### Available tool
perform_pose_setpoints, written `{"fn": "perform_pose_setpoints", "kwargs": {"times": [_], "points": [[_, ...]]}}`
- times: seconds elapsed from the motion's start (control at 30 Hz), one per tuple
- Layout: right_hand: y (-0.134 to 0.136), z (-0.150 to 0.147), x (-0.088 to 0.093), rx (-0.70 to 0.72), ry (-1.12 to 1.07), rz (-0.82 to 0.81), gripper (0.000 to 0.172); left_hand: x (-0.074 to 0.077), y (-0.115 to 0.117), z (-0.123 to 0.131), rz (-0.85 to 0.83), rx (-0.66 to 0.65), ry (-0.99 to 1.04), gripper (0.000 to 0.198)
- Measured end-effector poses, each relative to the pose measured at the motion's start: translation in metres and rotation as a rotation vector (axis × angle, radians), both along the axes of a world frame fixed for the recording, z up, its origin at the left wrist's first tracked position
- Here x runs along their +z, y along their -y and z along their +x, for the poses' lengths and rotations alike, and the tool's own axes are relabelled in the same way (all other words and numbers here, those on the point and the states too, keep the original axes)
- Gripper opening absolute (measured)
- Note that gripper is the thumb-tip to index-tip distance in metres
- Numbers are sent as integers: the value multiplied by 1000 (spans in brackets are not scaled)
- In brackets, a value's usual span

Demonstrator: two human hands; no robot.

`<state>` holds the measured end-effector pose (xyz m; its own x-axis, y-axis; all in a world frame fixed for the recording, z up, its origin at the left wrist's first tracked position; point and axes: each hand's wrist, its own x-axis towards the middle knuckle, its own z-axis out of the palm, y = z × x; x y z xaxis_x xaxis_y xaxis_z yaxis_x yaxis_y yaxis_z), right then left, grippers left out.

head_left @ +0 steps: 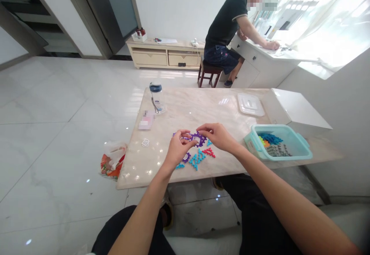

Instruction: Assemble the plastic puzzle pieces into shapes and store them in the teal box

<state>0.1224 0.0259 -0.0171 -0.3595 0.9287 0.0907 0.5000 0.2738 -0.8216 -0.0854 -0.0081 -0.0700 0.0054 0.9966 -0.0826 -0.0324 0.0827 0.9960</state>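
Both my hands meet over the front middle of the marble-look table. A purple toothed puzzle piece with a pale centre is between them. My right hand pinches its upper right edge. The fingers of my left hand close on its left side, and more purple shows behind them. Below my hands lie another purple piece, several light blue triangular pieces and a red triangular piece. One light blue piece is partly hidden by my right hand.
At right stands a turquoise tub of blue, grey and orange pieces, beside a white box and a clear lid. A bottle and small cards sit at left. A person sits at a far desk.
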Motion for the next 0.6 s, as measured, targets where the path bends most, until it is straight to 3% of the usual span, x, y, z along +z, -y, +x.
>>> {"fn": "perform_pose_setpoints", "kwargs": {"times": [0.2, 0.33, 0.47, 0.6], "points": [[0, -15, -1, 63, -18, -16, 22, -5, 0, -8, 40, -155, -85, 33], [1, -19, -2, 72, 80, 107, 23, -4, 2, -9, 1, -25, -10, 38], [7, -23, -6, 236, 298, 325, 61, 1, 1, -9, -90, 41, 23, 43], [12, -31, -9, 237, 429, 407, 51, 0, 1, -4, -62, 30, 51, 44]]}}
